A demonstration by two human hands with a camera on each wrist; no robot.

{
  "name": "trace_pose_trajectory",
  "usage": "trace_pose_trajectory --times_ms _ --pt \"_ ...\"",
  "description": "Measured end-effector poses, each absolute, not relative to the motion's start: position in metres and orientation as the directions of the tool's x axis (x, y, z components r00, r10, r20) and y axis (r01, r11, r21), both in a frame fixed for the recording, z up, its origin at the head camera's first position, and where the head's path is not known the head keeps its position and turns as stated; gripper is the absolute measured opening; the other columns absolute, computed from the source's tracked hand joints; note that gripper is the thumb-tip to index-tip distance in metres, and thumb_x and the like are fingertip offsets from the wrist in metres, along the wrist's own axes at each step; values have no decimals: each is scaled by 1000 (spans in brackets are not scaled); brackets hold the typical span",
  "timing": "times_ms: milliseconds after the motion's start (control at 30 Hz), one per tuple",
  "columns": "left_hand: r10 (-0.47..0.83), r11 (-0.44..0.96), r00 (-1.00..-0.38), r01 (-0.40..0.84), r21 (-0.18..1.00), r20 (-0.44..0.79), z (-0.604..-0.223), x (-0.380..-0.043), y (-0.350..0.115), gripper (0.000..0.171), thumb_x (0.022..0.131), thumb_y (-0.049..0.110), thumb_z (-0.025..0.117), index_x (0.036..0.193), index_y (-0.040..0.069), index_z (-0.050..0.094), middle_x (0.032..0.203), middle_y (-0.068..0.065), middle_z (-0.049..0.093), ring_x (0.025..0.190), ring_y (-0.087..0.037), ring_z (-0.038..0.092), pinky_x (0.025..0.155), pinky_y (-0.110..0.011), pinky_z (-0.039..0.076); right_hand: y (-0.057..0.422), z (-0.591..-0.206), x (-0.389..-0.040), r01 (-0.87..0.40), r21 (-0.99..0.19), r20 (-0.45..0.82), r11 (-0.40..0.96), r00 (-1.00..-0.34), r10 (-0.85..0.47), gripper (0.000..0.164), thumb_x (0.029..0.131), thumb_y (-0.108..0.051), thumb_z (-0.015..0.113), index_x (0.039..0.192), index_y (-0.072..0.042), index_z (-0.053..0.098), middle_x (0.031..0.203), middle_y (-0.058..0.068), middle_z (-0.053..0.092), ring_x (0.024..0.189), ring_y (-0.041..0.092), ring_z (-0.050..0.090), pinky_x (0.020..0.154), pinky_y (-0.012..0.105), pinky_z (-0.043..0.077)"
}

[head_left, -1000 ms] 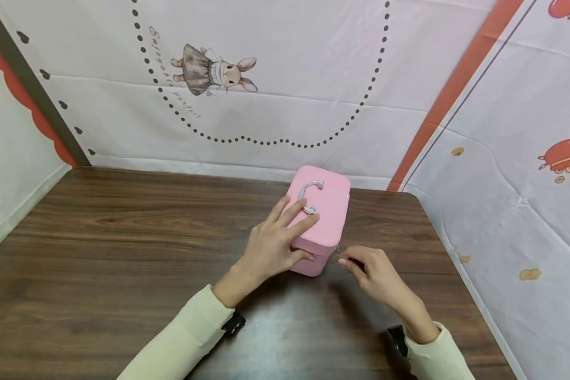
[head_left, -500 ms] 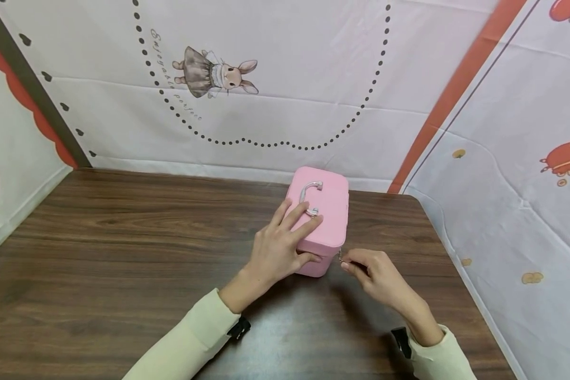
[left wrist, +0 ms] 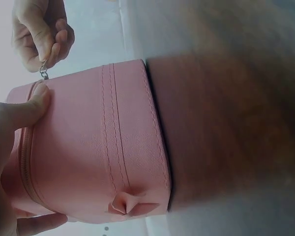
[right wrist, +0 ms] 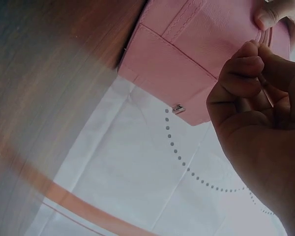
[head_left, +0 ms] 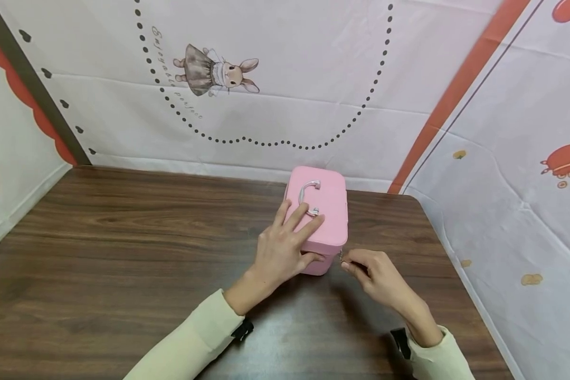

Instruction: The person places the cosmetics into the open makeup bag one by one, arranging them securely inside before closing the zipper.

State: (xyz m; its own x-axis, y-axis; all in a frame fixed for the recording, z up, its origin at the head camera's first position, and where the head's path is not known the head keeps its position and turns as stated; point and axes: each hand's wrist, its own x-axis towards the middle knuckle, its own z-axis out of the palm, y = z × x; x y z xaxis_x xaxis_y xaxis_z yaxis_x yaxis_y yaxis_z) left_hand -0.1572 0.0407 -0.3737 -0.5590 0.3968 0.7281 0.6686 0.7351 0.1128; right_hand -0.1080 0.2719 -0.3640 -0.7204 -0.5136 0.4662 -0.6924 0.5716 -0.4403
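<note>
Case [head_left: 333,208] on table [head_left: 147,253], handle [head_left: 301,193] on its top, backdrop [head_left: 304,84] behind table

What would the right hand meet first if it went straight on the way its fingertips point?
The right hand would most likely meet the pink case at its near corner, just beyond the zipper pull it pinches; the exact gap is unclear.

Looking forward and down from the head over the table [head_left: 123,253]; close and tilted from both wrists, sharing the case [left wrist: 78,132].
</note>
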Motion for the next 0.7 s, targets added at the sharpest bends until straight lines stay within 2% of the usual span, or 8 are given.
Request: trace_pose_trajectory --times_ms 433,700 --pt "345 780 -618 607 151 706 -373 -148 50 78 61 56 83 130 27 59 137 -8 50 129 -38 37 57 -44 54 270 -362 -108 -693 -434 472 576 -719 -510 25 86 3 65 80 -21 60 69 -11 51 59 1 46 52 16 39" --pt "347 797 -619 591 127 705 -372 -145 54 79 62 55 83 131 25 59 135 -9 50 129 -39 37 61 -41 55 270 -363 -108 -696 -438 470 569 -717 -515 26 86 4 65 80 -21 59 68 -11 50 58 1 45 51 16 38"
